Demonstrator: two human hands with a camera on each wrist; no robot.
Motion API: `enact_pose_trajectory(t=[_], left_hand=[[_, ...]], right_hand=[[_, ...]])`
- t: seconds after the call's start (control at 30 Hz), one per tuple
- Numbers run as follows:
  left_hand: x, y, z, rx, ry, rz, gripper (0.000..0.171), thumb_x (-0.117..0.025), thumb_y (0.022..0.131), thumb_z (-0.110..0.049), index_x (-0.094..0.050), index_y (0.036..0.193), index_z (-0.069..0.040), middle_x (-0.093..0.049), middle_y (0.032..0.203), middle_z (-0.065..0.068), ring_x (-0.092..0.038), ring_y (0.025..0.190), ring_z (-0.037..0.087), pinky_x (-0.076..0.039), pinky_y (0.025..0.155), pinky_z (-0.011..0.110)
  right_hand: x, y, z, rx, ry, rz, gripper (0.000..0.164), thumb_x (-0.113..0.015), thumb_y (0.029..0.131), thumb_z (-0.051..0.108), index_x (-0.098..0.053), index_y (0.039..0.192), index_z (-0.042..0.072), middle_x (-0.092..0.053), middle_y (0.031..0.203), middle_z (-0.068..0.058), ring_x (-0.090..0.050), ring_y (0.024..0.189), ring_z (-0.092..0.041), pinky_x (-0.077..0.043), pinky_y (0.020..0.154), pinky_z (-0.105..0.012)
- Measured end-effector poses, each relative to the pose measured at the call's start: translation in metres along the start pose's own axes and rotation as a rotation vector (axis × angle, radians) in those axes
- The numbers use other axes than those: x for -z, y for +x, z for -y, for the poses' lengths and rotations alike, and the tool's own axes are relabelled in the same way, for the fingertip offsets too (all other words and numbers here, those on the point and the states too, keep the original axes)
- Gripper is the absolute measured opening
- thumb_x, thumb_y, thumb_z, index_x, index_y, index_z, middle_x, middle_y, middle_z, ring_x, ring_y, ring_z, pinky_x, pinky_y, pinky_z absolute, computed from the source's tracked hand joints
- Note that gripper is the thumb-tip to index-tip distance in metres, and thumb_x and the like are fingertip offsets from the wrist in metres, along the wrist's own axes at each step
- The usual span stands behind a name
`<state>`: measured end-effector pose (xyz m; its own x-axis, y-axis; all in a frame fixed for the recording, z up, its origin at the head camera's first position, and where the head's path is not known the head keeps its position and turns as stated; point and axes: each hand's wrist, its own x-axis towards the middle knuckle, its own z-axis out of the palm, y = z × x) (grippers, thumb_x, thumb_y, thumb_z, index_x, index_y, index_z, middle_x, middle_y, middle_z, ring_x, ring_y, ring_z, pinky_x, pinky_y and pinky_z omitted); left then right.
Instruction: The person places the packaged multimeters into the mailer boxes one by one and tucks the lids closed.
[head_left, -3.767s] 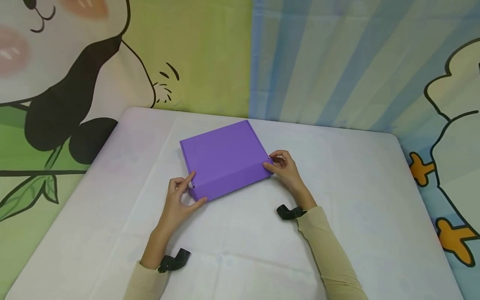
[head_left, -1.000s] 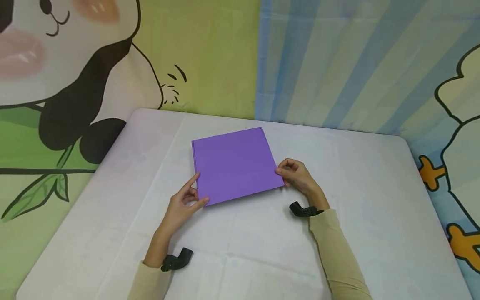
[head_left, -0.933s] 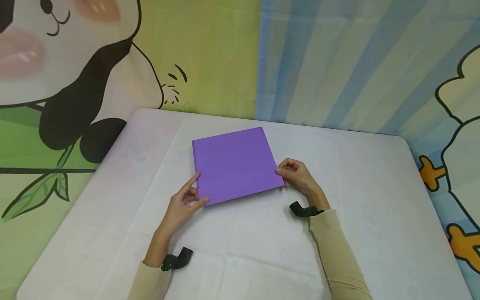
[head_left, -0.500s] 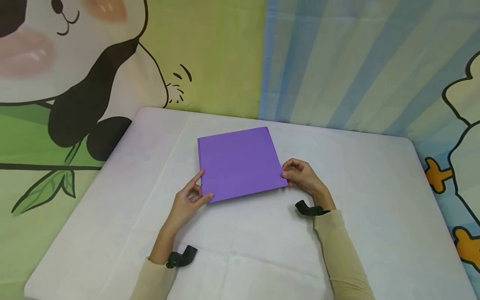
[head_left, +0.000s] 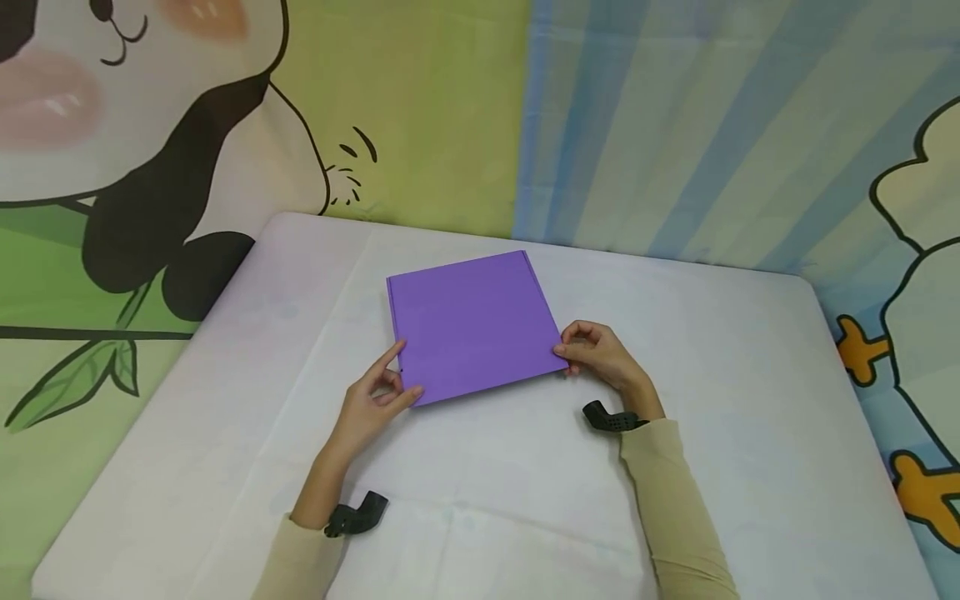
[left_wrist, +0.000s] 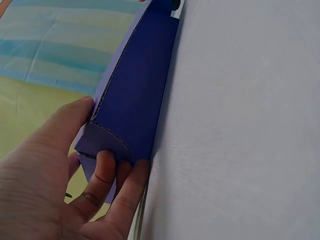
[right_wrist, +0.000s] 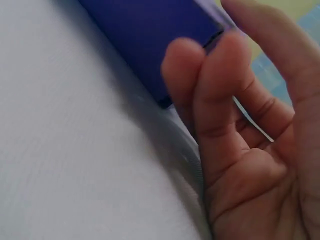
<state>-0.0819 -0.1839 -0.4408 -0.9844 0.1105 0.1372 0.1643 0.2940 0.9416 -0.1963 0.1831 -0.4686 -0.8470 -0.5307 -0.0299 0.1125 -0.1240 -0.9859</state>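
Note:
A purple cardboard box [head_left: 476, 325] lies turned at a slant on the white table, its front flap level with the top. My left hand [head_left: 367, 412] holds the front left corner, thumb on the near edge and index finger along the left side. Up close in the left wrist view, the other fingers curl under the flap against a rounded side tab [left_wrist: 107, 140], below which shows the dark front wall [left_wrist: 137, 85]. At the front right corner my right hand [head_left: 603, 354] pinches the flap, thumb on top and fingers beneath. The box's inside is hidden.
White cloth covers the table [head_left: 495, 517]. A printed backdrop [head_left: 420, 108] with a panda stands right behind the table's far edge. Black wrist cameras sit on the left wrist [head_left: 356, 514] and the right wrist [head_left: 611, 417].
The front flap sloped down at first; now it is raised level with the top. Over the last second both hands keep their grip and barely move; the view shifts slightly.

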Motion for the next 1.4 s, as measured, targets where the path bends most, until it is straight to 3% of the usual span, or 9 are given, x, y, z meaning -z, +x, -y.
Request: enact_pose_trajectory(t=[0.13,0.23,0.33,0.47,0.63,0.93,1.17,1.4], left_hand=[[0.001,-0.001,-0.007,-0.027,-0.013,0.021,0.072,-0.071,0.079,-0.002,-0.035,0.142,-0.005,-0.050,0.087,0.018,-0.052,0.083,0.027,-0.053,0.080,0.031],[0.001,0.000,-0.007,-0.036,-0.017,0.023,0.072,-0.071,0.079,0.000,-0.035,0.141,-0.004,-0.050,0.090,0.017,-0.053,0.084,0.026,-0.052,0.082,0.033],[0.001,0.000,-0.006,-0.035,-0.022,0.020,0.072,-0.070,0.078,0.004,-0.036,0.141,-0.003,-0.046,0.094,0.020,-0.052,0.087,0.025,-0.051,0.083,0.035],[0.000,-0.001,-0.007,-0.052,-0.002,0.020,0.073,-0.068,0.076,0.009,-0.035,0.141,-0.003,-0.038,0.106,0.025,-0.047,0.097,0.029,-0.047,0.090,0.045],[0.000,-0.001,-0.006,-0.079,0.003,0.020,0.075,-0.066,0.074,0.012,-0.034,0.140,0.000,-0.024,0.131,0.026,-0.035,0.120,0.036,-0.036,0.097,0.054],[0.001,0.003,0.000,-0.164,-0.010,0.055,0.069,-0.064,0.074,0.016,-0.036,0.136,0.007,-0.012,0.148,0.022,-0.020,0.133,0.041,-0.031,0.101,0.056],[0.001,0.006,0.005,-0.157,-0.057,0.048,0.064,-0.063,0.075,0.017,-0.040,0.134,0.006,-0.011,0.150,0.018,-0.028,0.130,0.039,-0.031,0.103,0.051],[-0.002,0.007,0.009,-0.180,-0.052,0.013,0.058,-0.063,0.073,0.019,-0.045,0.128,0.009,-0.015,0.147,0.021,-0.030,0.129,0.040,-0.033,0.101,0.051]], right_hand=[[-0.001,0.002,-0.002,0.117,-0.115,-0.049,0.014,-0.067,0.083,0.005,-0.057,0.085,-0.005,-0.058,0.071,-0.004,-0.050,0.054,-0.012,-0.042,0.046,-0.022],[-0.002,0.004,-0.003,0.248,-0.167,-0.063,0.020,-0.065,0.084,0.004,-0.053,0.087,-0.012,-0.056,0.082,-0.008,-0.051,0.068,-0.014,-0.046,0.057,-0.022],[-0.003,0.005,-0.002,0.340,-0.133,-0.011,0.031,-0.064,0.083,0.000,-0.045,0.098,-0.019,-0.051,0.103,-0.019,-0.051,0.092,-0.019,-0.048,0.078,-0.026],[-0.002,0.007,-0.002,0.411,-0.145,0.117,0.051,-0.062,0.081,-0.002,-0.035,0.121,-0.020,-0.032,0.133,-0.028,-0.036,0.123,-0.030,-0.038,0.097,-0.037],[-0.001,0.010,-0.005,0.411,-0.259,0.202,0.058,-0.062,0.078,-0.001,-0.040,0.131,-0.010,-0.017,0.149,-0.019,-0.020,0.135,-0.031,-0.032,0.103,-0.041],[-0.004,0.007,-0.002,0.366,-0.293,0.165,0.057,-0.057,0.075,-0.022,-0.040,0.129,-0.013,-0.020,0.147,-0.022,-0.020,0.135,-0.031,-0.031,0.105,-0.036],[-0.016,0.002,0.015,0.341,-0.330,0.134,0.053,-0.056,0.074,-0.025,-0.040,0.124,-0.019,-0.020,0.143,-0.031,-0.023,0.133,-0.036,-0.032,0.103,-0.038],[-0.015,0.004,0.010,0.318,-0.355,0.098,0.050,-0.059,0.075,-0.023,-0.045,0.122,-0.014,-0.024,0.144,-0.027,-0.029,0.130,-0.036,-0.037,0.101,-0.034]])
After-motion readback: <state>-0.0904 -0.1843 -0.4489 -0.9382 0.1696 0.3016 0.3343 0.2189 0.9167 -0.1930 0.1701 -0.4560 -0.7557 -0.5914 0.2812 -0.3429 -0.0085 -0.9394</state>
